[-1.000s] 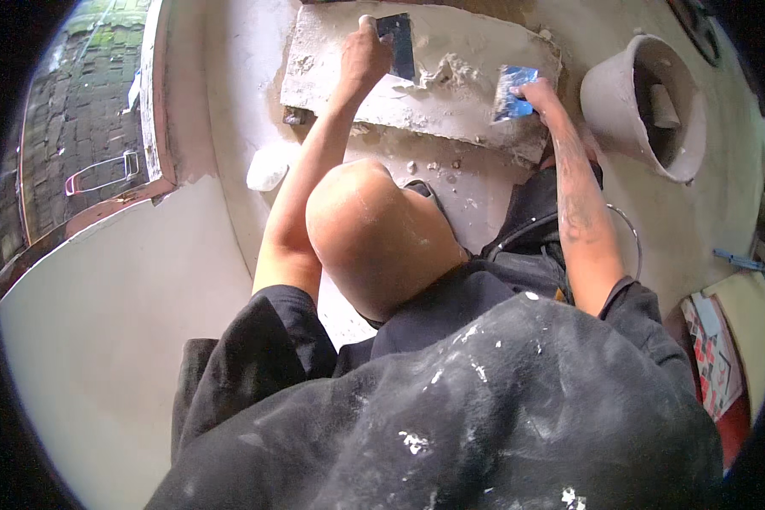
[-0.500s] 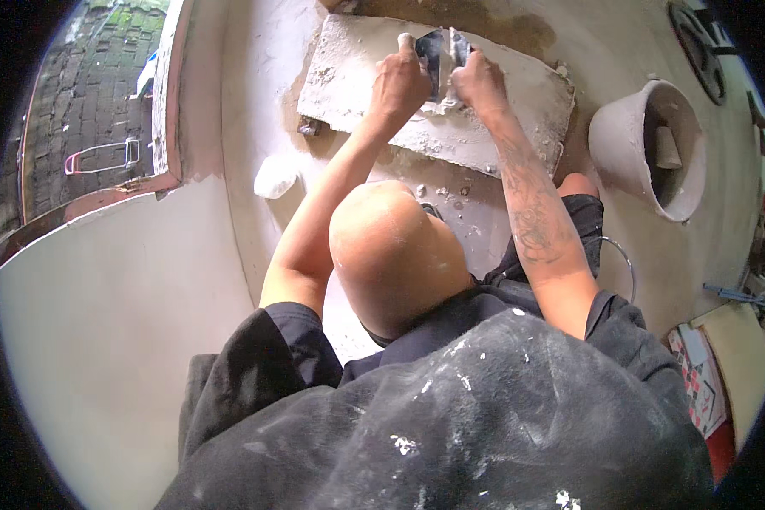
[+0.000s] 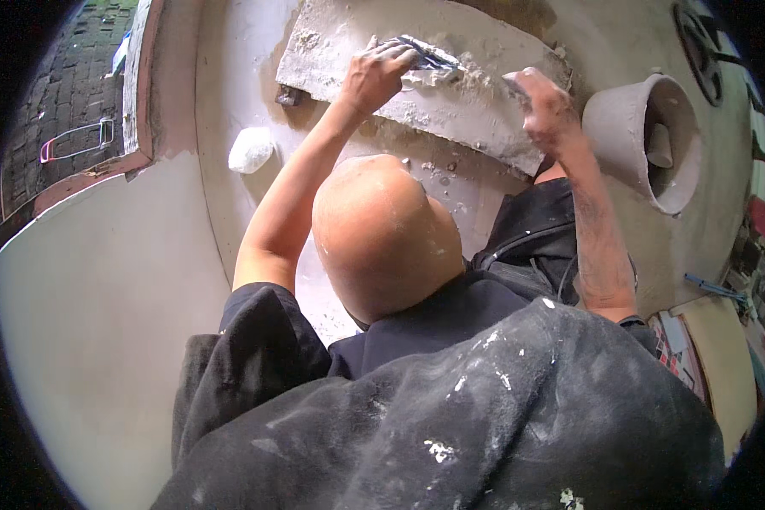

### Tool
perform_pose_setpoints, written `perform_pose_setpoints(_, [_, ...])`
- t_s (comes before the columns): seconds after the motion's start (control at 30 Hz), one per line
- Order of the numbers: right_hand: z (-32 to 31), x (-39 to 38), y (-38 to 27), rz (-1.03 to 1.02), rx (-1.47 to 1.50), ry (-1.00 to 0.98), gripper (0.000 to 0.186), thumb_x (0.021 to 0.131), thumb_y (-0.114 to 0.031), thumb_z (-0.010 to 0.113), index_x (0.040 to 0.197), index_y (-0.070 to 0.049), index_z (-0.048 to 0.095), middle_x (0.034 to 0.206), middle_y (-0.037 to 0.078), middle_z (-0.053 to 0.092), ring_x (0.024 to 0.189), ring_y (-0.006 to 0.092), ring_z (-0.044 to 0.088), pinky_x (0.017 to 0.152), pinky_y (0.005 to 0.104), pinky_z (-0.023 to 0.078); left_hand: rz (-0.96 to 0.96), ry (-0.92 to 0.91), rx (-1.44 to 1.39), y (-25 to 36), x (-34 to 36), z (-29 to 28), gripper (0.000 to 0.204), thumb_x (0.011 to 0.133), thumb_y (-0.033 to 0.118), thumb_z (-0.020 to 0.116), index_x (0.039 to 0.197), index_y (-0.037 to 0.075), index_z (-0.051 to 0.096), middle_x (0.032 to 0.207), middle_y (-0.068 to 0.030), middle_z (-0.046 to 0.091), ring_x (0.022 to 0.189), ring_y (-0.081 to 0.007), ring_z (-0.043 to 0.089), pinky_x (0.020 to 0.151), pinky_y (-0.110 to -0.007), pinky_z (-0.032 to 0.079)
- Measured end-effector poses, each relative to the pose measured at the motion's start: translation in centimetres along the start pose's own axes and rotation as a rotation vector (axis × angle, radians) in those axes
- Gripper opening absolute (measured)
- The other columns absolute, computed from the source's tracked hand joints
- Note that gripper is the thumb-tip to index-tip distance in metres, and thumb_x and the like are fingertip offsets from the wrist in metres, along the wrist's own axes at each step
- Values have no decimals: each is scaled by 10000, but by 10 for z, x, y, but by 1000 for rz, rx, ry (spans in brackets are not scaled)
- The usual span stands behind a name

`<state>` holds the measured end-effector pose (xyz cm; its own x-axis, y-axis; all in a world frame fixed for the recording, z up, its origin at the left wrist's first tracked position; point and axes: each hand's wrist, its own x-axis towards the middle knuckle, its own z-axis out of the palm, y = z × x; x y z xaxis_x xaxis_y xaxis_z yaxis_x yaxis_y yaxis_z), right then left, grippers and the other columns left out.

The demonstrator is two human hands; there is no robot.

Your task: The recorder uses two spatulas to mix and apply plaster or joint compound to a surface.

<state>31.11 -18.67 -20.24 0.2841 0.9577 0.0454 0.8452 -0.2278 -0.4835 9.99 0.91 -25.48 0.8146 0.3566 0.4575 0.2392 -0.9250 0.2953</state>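
My left hand (image 3: 376, 78) is closed around a putty knife (image 3: 433, 56), whose dark metal blade lies low over a pale, plaster-smeared board (image 3: 348, 98). Wet white paste (image 3: 478, 78) clings along the blade and heaps beside its right end. Over the board's right part, my right hand (image 3: 546, 109) is blurred and its fingers are curled. A second putty knife sits in that grip, mostly hidden, with only a dark sliver showing by the fingertips. The two hands are apart.
Right of the board stands a plaster-coated bucket (image 3: 625, 127) with a pale cylindrical piece (image 3: 659, 146) inside. A white lump (image 3: 252, 150) lies on the floor to the left. A dark round wheel-like object (image 3: 697, 53) is at the far right. My bent knee (image 3: 387, 229) rises between my arms.
Both blades were upright and close together over the board. My right hand has swung right and toward me, away from the left, while the left knife has tipped down toward the board.
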Motion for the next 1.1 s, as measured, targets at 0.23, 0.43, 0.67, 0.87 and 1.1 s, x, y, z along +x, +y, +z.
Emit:
perform_pose_setpoints(0.23, [-6,-8,-34,-321,-91,76,274,711,-7,475,965,4,576,966,184,575,896,351,544,778,400,450,117,68,-11,3,-1,-10,206,699,29,546,878,122,585,927,-19,622,913,-205,602,751,-362,502])
perform_pose_setpoints(0.43, [-23,-10,-37,-283,-61,97,242,716,9,469,935,41,569,928,203,572,867,373,538,746,417,448,108,35,-67,5,1,-17,176,704,42,572,863,115,580,999,-35,618,975,-222,587,905,-483,439])
perform_pose_setpoints(0.67, [-1,8,-21,-345,-44,48,234,737,2,469,949,11,570,965,194,566,890,368,532,769,404,436,231,111,-110,28,4,-18,144,698,102,614,827,114,553,969,-49,612,984,-231,583,882,-477,452])
perform_pose_setpoints(0.87, [16,55,-3,-415,38,-104,201,745,-51,501,933,5,546,941,177,552,921,375,515,772,412,426,321,109,-100,34,-3,-33,151,679,120,635,809,111,557,999,-67,599,1000,-260,576,892,-476,445])
perform_pose_setpoints(1.1, [59,99,21,-224,-69,-147,222,706,-67,509,924,-35,530,969,157,558,939,354,532,774,424,443,193,201,-161,44,-3,-40,115,710,43,591,788,104,534,914,-98,624,894,-268,619,787,-432,502])
